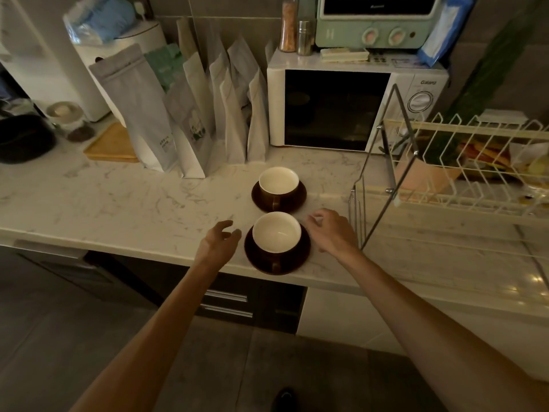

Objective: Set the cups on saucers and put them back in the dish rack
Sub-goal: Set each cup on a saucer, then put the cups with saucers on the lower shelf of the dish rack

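Two brown cups with white insides stand upright on dark brown saucers on the marble counter. The near cup [276, 233] sits on its saucer [294, 263] at the counter's front edge, handle toward me. The far cup [278, 181] rests on its saucer [300, 197] just behind. My left hand [221, 240] hovers open just left of the near saucer. My right hand [332, 230] hovers open just right of it, fingers spread. Neither hand touches the cup. The wire dish rack [445, 173] stands to the right.
A white microwave [350, 111] sits behind the cups with a green toaster oven [377, 22] on top. Several paper pouches [190, 120] line the back left. A wooden board [111, 145] and a jar [66, 117] lie far left. The rack's metal frame [383, 185] is close to my right hand.
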The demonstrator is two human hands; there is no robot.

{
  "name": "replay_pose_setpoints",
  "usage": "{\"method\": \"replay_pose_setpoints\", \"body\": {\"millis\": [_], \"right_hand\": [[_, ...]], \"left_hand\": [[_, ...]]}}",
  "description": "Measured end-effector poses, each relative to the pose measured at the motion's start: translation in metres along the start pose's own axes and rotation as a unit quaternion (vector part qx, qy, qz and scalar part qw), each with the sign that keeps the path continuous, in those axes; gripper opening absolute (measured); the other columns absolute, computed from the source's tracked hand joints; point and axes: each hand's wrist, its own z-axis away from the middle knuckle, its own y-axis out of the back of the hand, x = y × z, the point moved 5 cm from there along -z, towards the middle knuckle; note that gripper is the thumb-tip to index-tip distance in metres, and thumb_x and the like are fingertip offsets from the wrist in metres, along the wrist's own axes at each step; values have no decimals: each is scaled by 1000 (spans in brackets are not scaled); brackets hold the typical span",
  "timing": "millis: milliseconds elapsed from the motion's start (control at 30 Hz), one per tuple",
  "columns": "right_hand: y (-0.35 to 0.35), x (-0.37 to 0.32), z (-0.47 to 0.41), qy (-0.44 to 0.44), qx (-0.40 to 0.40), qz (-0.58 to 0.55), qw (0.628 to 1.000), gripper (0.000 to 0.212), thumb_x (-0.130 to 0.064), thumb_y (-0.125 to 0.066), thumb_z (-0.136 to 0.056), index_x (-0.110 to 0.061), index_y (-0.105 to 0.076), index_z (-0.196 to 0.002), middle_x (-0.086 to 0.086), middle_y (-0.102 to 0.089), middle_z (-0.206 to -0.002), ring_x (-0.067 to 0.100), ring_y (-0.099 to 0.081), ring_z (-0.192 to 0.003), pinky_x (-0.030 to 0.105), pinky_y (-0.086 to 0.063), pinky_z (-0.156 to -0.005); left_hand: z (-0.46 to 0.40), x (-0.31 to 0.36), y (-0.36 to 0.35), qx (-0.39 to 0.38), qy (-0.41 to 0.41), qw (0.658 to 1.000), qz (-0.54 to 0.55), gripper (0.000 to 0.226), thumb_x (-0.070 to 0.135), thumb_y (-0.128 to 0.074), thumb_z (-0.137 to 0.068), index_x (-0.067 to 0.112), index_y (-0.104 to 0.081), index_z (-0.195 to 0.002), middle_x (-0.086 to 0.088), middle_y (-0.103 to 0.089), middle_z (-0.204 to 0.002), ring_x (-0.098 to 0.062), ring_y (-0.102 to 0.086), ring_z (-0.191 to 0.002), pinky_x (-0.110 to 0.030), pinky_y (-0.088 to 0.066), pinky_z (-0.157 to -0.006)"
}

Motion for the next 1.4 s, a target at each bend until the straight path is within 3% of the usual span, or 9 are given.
{"method": "replay_pose_setpoints", "body": {"millis": [133,267,400,533,733,867,1133,1400], "right_hand": [[-12,12,0,-45,-82,-63,994,64,-59,-47,-93,-19,-45,-143,8,-53,-143,29,-57,-122,49,-52,-97],[-24,12,3,-51,-123,-116,984,66,-59,-48,-93,-22,-38,-147,9,-42,-152,31,-46,-133,50,-50,-100],[-31,13,7,-64,-141,-201,967,56,-51,-51,-95,-26,-43,-144,6,-44,-148,30,-48,-131,44,-59,-85],[-39,15,6,-53,-141,-243,958,46,-45,-55,-95,-29,-49,-139,2,-50,-141,26,-50,-127,44,-60,-85],[-42,16,4,-53,-136,-254,956,41,-38,-55,-97,-27,-54,-136,-6,-54,-118,15,-52,-106,45,-61,-81],[-43,16,4,-47,-126,-254,958,41,-37,-57,-97,-27,-55,-136,-5,-55,-118,18,-54,-109,48,-61,-81],[-44,19,11,-50,-115,-261,957,34,-34,-59,-95,-27,-62,-128,-5,-59,-114,22,-58,-113,50,-59,-85],[-33,23,35,-65,-126,-285,948,35,-31,-61,-95,-26,-61,-129,-2,-59,-119,23,-59,-109,49,-63,-70]], "left_hand": [[0,-11,-5,-25,60,995,79,51,38,-55,-94,21,-43,-140,-14,-48,-141,-31,-49,-126,-42,-47,-95],[2,-20,-18,-76,113,975,173,59,47,-59,-90,20,-43,-140,-14,-46,-142,-30,-53,-117,-40,-53,-82],[1,-19,-28,-94,123,964,215,54,44,-60,-89,19,-46,-135,-13,-51,-139,-30,-56,-117,-42,-56,-81],[1,-15,-36,-127,99,959,233,35,39,-62,-89,25,-53,-119,-12,-52,-136,-32,-54,-120,-39,-58,-75],[0,-17,-39,-125,97,961,228,39,35,-63,-90,24,-54,-126,-12,-51,-136,-35,-51,-123,-43,-58,-82],[0,-15,-37,-124,83,965,218,38,34,-62,-90,25,-56,-127,-12,-53,-136,-35,-52,-122,-38,-60,-74],[10,-15,-34,-111,82,970,203,35,29,-62,-91,22,-58,-126,-13,-53,-135,-36,-51,-124,-40,-60,-74],[38,-12,-31,-111,79,969,208,39,28,-62,-91,21,-57,-129,-12,-55,-131,-35,-54,-122,-37,-60,-69]]}}
